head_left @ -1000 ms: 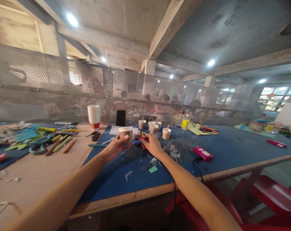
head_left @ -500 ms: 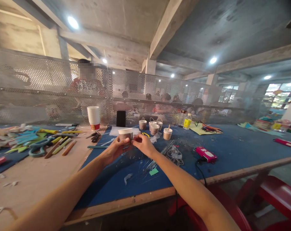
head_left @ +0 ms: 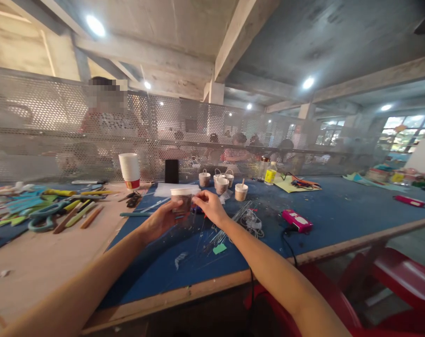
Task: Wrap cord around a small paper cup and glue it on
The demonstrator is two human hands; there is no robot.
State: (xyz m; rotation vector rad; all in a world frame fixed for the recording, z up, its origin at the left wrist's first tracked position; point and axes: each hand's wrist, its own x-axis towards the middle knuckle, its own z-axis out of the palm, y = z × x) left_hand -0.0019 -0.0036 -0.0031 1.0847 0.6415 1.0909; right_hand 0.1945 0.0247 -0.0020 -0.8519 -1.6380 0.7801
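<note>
Blue table (head_left: 142, 271) below. Left hand (head_left: 164, 216) grasping 1 brown-sided, white-rimmed cup (head_left: 180, 198), roughly upright, above it. Right hand (head_left: 212, 207): bent fingertips at or just beside the cup's right side; cannot tell whether they pinch anything. Step in hand, by my reading: fine fingerwork there. Next move seems to call for steady left support, light right touch.
</note>
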